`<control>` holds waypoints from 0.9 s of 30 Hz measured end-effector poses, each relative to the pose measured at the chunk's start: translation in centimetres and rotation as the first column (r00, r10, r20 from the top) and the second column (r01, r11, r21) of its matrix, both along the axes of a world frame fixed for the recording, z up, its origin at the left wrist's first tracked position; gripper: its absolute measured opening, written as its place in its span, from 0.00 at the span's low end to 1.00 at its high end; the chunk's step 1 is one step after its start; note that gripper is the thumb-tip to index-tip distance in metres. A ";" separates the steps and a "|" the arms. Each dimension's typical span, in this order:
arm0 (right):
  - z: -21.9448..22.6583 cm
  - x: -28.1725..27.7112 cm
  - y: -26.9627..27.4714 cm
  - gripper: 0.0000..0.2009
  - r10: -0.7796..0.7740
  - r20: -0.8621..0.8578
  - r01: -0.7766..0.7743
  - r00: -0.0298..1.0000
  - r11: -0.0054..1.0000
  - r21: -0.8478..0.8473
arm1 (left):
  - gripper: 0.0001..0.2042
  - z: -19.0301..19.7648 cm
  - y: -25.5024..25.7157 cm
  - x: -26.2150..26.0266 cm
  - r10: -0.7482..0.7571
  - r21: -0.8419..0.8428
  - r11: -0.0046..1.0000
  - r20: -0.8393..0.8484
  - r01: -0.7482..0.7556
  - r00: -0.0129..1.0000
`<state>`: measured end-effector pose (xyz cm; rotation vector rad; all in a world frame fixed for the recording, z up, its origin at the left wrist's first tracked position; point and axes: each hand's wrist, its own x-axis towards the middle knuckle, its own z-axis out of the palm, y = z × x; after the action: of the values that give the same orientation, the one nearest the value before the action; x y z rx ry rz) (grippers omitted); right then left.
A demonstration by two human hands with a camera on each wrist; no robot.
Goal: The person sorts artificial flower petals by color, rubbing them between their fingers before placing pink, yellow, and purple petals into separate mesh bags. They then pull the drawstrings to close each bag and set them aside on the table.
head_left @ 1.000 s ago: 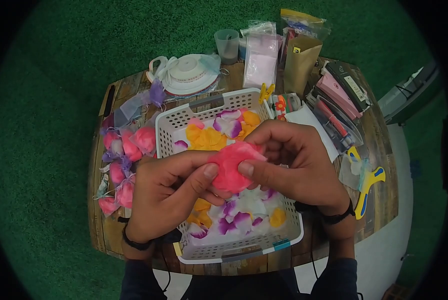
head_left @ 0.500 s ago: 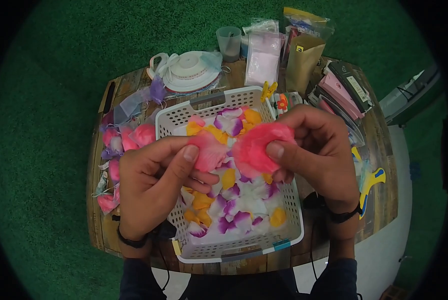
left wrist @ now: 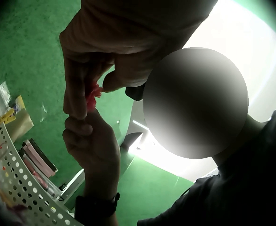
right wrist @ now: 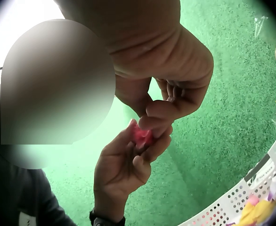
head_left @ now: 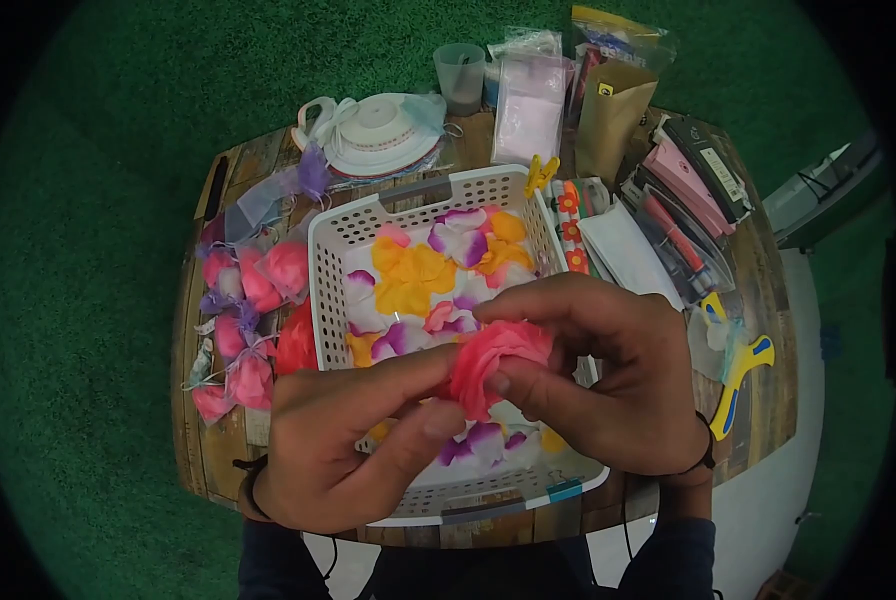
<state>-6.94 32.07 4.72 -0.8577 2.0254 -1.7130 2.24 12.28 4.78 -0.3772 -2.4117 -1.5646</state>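
Observation:
A ruffled bunch of pink artificial petals [head_left: 501, 362] is held between both hands over the white basket [head_left: 322, 268]. My right hand [head_left: 608, 375] pinches it between thumb and fingers from the right. From the left, my left hand [head_left: 348, 440] holds its edge, the index finger lying along it. In the right wrist view the pink bunch [right wrist: 143, 136] shows between the left thumb and fingers, right fingertips at its upper side. The left wrist view shows a small part of the petals [left wrist: 93, 98] between the hands. Yellow, white-purple and pink loose petals [head_left: 413, 280] lie in the basket.
Pink-filled sachets [head_left: 243, 300] lie left of the basket, ribbon spools [head_left: 378, 135] behind it. A yellow clip [head_left: 541, 173] sits on the rim. Bags [head_left: 613, 115], a cup [head_left: 460, 78], pouches [head_left: 683, 240] and a yellow-blue tool [head_left: 740, 385] stand or lie around.
The hands held the pink petals together, then parted with a lighter petal in the left and a bunch in the right. Now they have come together again, lower, around one ruffled bunch.

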 end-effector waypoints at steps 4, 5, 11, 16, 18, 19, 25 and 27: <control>0.5 -0.2 0.1 0.15 0.041 -0.070 -0.038 0.997 0.998 0.041 | 0.17 0.1 0.4 -0.2 0.002 0.053 0.999 0.025 -0.003 1.000; 0.9 -0.2 0.1 0.15 0.057 -0.016 -0.055 0.998 0.992 0.118 | 0.17 0.5 0.1 -0.1 -0.010 -0.006 1.000 0.070 0.010 0.998; 0.4 -0.6 0.2 0.12 0.125 0.105 -0.124 0.987 0.992 -0.019 | 0.14 0.2 -0.2 0.0 -0.019 0.200 0.980 0.117 -0.005 0.993; 0.3 -0.5 0.1 0.08 0.090 0.163 -0.053 0.982 0.975 -0.217 | 0.13 0.6 -0.8 -0.1 0.012 0.204 0.978 0.164 -0.046 0.986; 0.2 -0.7 0.1 0.07 0.100 0.135 -0.072 0.986 0.978 -0.195 | 0.14 0.5 -0.8 -0.3 -0.014 0.180 0.984 0.142 -0.012 0.990; 0.2 -0.8 0.1 0.07 0.098 0.136 -0.070 0.986 0.978 -0.195 | 0.14 0.4 -0.9 -0.3 -0.016 0.180 0.984 0.143 -0.010 0.990; 0.6 -1.1 0.5 0.05 0.067 0.210 -0.012 0.975 0.968 -0.252 | 0.16 0.3 0.0 -0.4 0.121 0.329 0.926 0.201 -0.184 0.972; 0.9 -1.1 0.5 0.06 -0.049 0.180 0.090 0.982 0.969 -0.231 | 0.15 0.4 -0.1 -0.5 0.154 0.284 0.937 0.193 -0.205 0.969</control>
<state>-8.03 32.55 5.58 -0.6866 1.7805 -2.0255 1.79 12.22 5.14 0.0367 -2.1940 -1.9044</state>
